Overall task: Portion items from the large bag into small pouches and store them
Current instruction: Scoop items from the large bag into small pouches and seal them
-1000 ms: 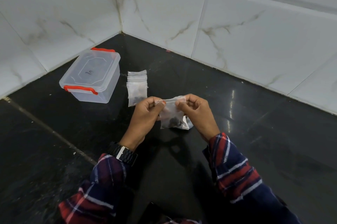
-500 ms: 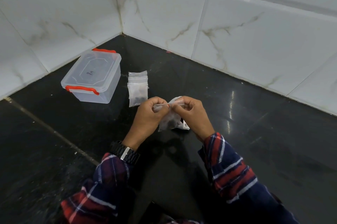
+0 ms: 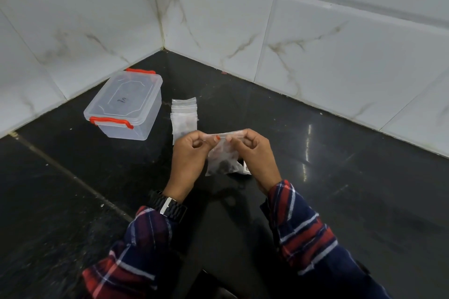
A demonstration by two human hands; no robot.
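Observation:
A small clear zip pouch with dark pieces at its bottom hangs above the black counter. My left hand pinches the left end of its top strip, and my right hand pinches the right end. Just beyond my left hand, a stack of small clear pouches lies flat on the counter, the nearest one holding dark bits. A bit of another white bag shows behind the held pouch, mostly hidden.
A clear plastic box with a shut lid and red clips stands at the back left near the wall corner. White marble-look tiled walls close the counter at the back and left.
Both hands stayed on the pouch's top strip. They came close together half a second ago and have now spread apart along the strip again.

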